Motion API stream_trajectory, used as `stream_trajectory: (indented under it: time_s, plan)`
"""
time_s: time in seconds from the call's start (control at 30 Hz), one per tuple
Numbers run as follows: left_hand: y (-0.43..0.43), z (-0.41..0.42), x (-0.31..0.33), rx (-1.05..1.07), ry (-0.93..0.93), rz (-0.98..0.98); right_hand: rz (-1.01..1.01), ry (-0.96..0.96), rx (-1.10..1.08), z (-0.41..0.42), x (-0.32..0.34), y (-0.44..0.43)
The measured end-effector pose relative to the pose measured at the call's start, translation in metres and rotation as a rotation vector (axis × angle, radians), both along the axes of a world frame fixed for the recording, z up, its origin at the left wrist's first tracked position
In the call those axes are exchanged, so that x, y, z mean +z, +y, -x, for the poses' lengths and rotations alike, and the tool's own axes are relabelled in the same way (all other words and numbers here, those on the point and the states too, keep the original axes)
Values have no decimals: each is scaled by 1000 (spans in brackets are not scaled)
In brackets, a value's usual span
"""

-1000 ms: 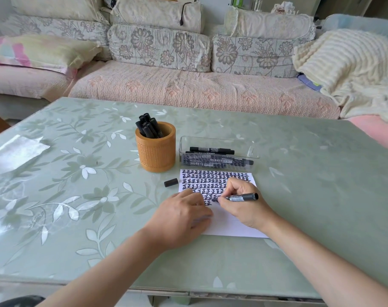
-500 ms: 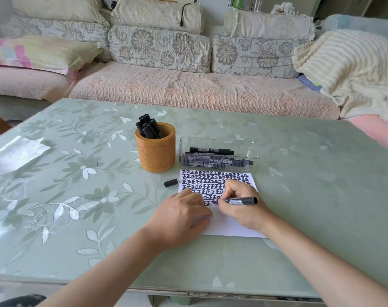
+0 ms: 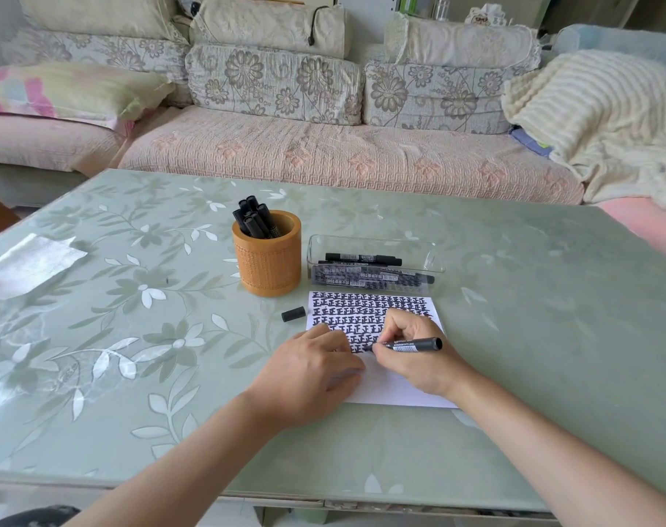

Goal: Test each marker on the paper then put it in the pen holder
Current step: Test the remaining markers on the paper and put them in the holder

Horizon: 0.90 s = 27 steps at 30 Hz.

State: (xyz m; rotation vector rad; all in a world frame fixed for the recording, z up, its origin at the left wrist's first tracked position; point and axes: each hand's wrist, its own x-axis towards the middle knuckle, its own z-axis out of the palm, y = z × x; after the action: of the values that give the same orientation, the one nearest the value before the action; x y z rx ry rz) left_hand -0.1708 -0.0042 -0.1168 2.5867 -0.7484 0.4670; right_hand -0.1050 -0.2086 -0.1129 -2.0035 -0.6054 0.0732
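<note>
My right hand [image 3: 415,355] pinches a thin black marker [image 3: 411,346], with my fingers curled round it. Its tip touches the white sheet of paper [image 3: 392,389] near the front edge of the green flowered table [image 3: 552,298]. My left hand [image 3: 308,378] rests on the paper's left side, fingers loose, gripping nothing. A small black cap [image 3: 293,314] lies just beside the paper's far left corner. Behind it stands the round orange pen holder [image 3: 268,260], with a clear plastic box [image 3: 375,245] next to it.

pale green table [image 3: 514,336] with a white leaf-and-flower pattern; orange-brown pen holder [image 3: 267,260] at centre holding black markers [image 3: 253,218]; white paper [image 3: 396,389] filled with rows of black marks; beige floral sofa cushions [image 3: 274,85] across the top.
</note>
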Motion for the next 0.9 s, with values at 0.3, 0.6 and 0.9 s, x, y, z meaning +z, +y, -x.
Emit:
stream_trajectory:
  time_s: [0.3, 0.6, 0.9]
  plan:
    - [0, -1, -1, -5, -11, 4, 8, 5, 1, -3, 1, 0]
    - [5, -3, -3, -50, -2, 31, -246, 141, -67, -4, 10, 1]
    - [45, -27, 9, 314, -119, 125, -86, 182, 111, -10, 39, 8]
